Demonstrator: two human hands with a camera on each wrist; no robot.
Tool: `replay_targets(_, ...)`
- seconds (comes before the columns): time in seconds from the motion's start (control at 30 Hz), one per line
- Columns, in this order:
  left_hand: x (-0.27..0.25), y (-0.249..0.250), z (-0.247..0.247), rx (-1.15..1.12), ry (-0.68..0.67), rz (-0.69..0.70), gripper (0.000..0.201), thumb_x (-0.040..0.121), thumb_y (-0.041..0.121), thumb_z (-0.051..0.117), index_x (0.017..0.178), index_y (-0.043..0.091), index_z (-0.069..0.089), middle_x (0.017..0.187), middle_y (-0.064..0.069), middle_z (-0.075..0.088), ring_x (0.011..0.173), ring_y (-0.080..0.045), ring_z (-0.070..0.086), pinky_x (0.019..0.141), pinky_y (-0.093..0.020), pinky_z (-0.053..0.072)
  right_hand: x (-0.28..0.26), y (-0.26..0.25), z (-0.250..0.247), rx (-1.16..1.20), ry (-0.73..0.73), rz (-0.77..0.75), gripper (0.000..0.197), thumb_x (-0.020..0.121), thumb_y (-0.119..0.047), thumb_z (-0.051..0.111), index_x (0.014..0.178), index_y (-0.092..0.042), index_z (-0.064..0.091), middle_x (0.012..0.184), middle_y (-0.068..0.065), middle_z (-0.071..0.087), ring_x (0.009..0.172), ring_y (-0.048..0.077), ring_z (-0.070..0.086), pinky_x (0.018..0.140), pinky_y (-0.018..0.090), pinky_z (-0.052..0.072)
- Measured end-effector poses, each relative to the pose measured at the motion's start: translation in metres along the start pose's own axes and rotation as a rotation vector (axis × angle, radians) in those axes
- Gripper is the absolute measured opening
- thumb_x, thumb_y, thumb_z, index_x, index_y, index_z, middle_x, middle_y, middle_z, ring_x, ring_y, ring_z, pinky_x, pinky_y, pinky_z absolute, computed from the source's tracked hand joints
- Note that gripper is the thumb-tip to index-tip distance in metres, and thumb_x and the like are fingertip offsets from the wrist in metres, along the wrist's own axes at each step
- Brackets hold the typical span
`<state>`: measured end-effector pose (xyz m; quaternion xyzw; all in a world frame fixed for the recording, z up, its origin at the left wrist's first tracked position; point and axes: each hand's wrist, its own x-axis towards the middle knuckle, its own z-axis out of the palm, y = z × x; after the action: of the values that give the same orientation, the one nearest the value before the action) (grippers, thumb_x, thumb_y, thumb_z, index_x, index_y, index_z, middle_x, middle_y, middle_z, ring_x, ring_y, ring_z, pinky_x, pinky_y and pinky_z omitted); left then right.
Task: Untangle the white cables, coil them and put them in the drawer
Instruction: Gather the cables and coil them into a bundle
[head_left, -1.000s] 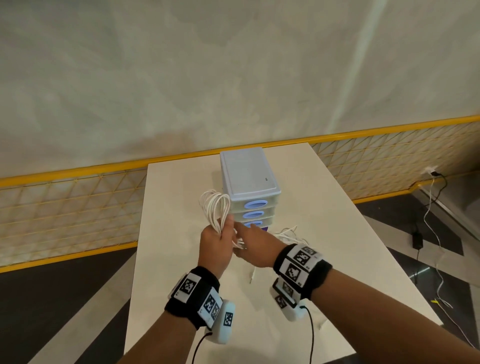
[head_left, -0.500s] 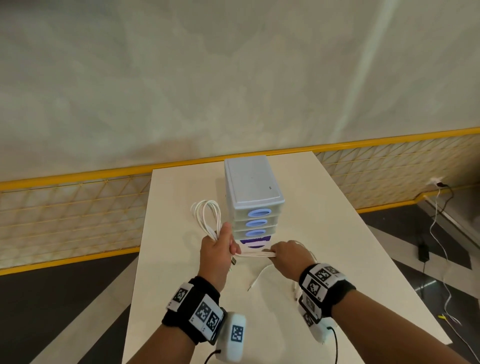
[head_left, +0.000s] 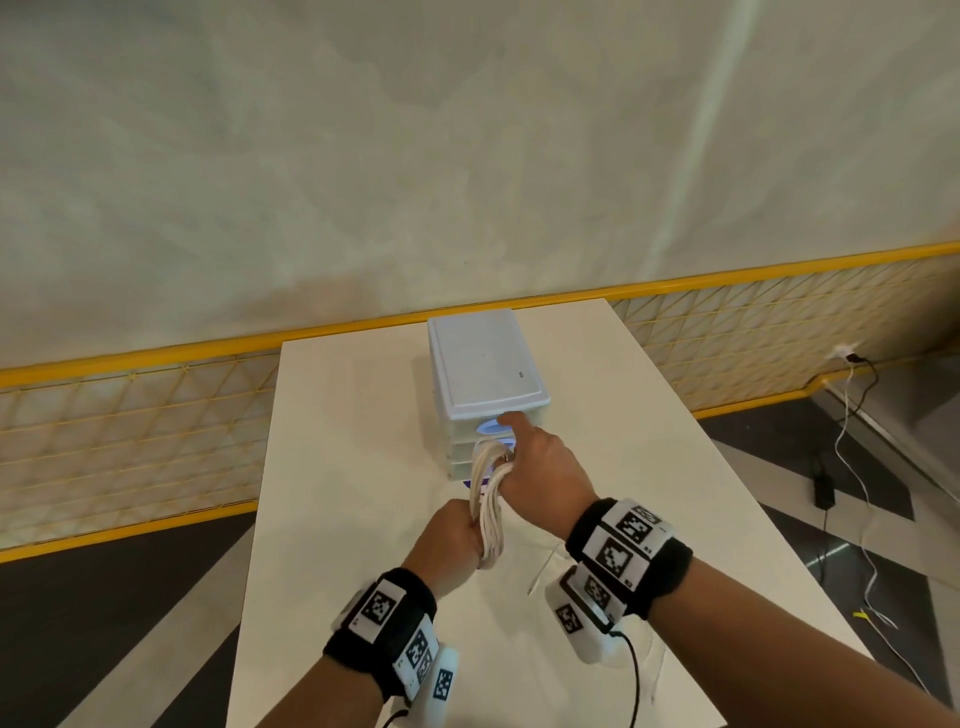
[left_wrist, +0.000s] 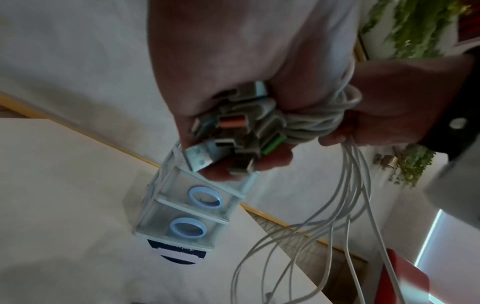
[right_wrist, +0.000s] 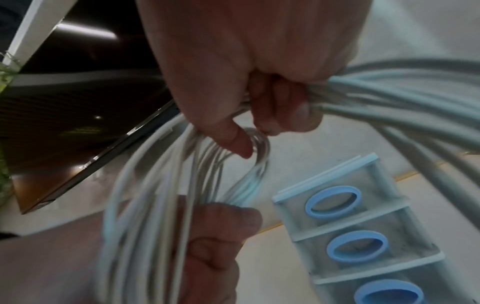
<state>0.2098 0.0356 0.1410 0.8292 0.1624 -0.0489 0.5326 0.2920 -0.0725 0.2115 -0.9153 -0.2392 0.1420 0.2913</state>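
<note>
Coiled white cables (head_left: 487, 512) gripped by left hand (head_left: 451, 535) and right hand (head_left: 540, 470).
Risk: loops spilling while reaching the top drawer (head_left: 494, 427) of the drawer unit (head_left: 483, 364).

Head view bright and evenly lit, wide-angle bending at edges, wrist views dimmer, underexposed, motion-blurred

We see a long, white, rectangular table (head_left: 332, 467) standing over a dark floor, its far end against a yellow-railed mesh fence. On it, towards the far end, stands a small translucent plastic drawer unit (head_left: 483, 374) with a flat white top and blue ring-shaped handles. A dark blue and white label (left_wrist: 179, 253) lies on the tabletop, touching the unit's front foot.
</note>
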Motion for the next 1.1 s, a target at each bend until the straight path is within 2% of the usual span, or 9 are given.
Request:
replay_targets(0.13,-0.008,0.007,0.004,0.058,-0.088,0.014,0.043,0.096,0.034,0.049,0.057,0.019,0.040,0.048,0.006,0.040,0.039,-0.005,0.036,0.045,-0.017,0.030,0.006,0.008,0.006,0.010,-0.070,-0.028,0.046,0.079,-0.014,0.049,0.123,-0.029,0.051,0.119,-0.001,0.058,0.101,0.020,0.062,0.086,0.030,0.050)
replay_targets(0.23,-0.012,0.012,0.006,0.006,-0.113,-0.016,0.041,0.096,0.036,0.049,0.061,0.015,0.045,0.047,0.003,0.042,0.039,-0.009,0.038,0.043,-0.017,0.033,0.010,0.011,0.007,-0.002,-0.120,-0.033,0.035,0.079,-0.011,0.043,0.105,-0.026,0.060,0.106,0.004,0.069,0.092,0.025,0.067,0.080,0.039,0.055)
replay_targets(0.4,-0.011,0.006,0.010,-0.269,-0.072,-0.064,0.040,0.089,0.039,0.060,0.073,0.003,0.060,0.053,-0.004,0.039,0.045,-0.015,0.034,0.048,-0.028,0.032,0.006,0.006,0.003,-0.064,-0.082,-0.003,0.029,0.082,-0.005,0.043,0.104,-0.014,0.059,0.101,0.012,0.067,0.092,0.033,0.062,0.072,0.029,0.044)
replay_targets(0.53,-0.014,0.007,0.008,-0.394,-0.120,-0.082,0.029,0.094,0.026,0.052,0.069,0.015,0.059,0.045,0.008,0.046,0.043,-0.010,0.040,0.046,-0.020,0.034,0.002,0.003,0.002,-0.068,-0.095,-0.009,0.030,0.083,-0.005,0.043,0.107,-0.012,0.059,0.104,0.013,0.067,0.093,0.032,0.061,0.069,0.027,0.039)
replay_targets(0.63,-0.016,0.010,0.006,-0.548,-0.143,-0.123,0.029,0.094,0.023,0.045,0.077,0.002,0.056,0.042,0.002,0.042,0.040,-0.014,0.037,0.042,-0.020,0.032,0.002,0.002,0.003,-0.082,-0.099,-0.002,0.028,0.085,-0.006,0.042,0.107,-0.011,0.058,0.105,0.014,0.066,0.094,0.033,0.061,0.070,0.028,0.040)
replay_targets(0.8,-0.014,0.013,0.008,-0.674,-0.122,-0.130,0.060,0.099,0.050,0.021,0.100,0.008,0.065,0.071,-0.007,0.071,0.049,-0.017,0.061,0.056,-0.032,0.047,0.003,0.001,0.005,-0.161,-0.100,-0.005,0.027,0.085,-0.007,0.042,0.108,-0.011,0.054,0.104,0.015,0.064,0.091,0.036,0.060,0.067,0.030,0.036)
replay_targets(0.9,-0.014,0.009,0.005,-0.408,-0.141,-0.026,0.078,0.072,0.072,0.051,0.086,-0.004,0.062,0.050,-0.001,0.054,0.042,-0.017,0.044,0.059,-0.035,0.040,0.005,0.000,0.008,-0.225,-0.101,-0.009,0.025,0.085,-0.007,0.040,0.107,-0.012,0.052,0.101,0.015,0.063,0.088,0.036,0.061,0.065,0.031,0.037)
replay_targets(1.0,-0.014,0.006,0.003,-0.293,-0.198,-0.014,0.029,0.075,0.030,0.068,0.067,0.006,0.056,0.044,0.008,0.035,0.044,-0.013,0.031,0.051,-0.026,0.031,0.006,0.000,0.007,-0.238,-0.097,-0.005,0.025,0.086,-0.008,0.041,0.106,-0.013,0.055,0.100,0.015,0.064,0.089,0.036,0.061,0.066,0.031,0.038)
replay_targets(1.1,-0.012,0.008,0.000,-0.171,-0.209,-0.004,0.013,0.080,0.014,0.060,0.071,0.005,0.061,0.045,0.008,0.039,0.044,-0.012,0.035,0.047,-0.020,0.031,0.011,0.000,0.009,-0.172,-0.075,-0.014,0.023,0.081,-0.005,0.044,0.096,-0.012,0.061,0.096,0.011,0.068,0.087,0.032,0.064,0.072,0.032,0.050)
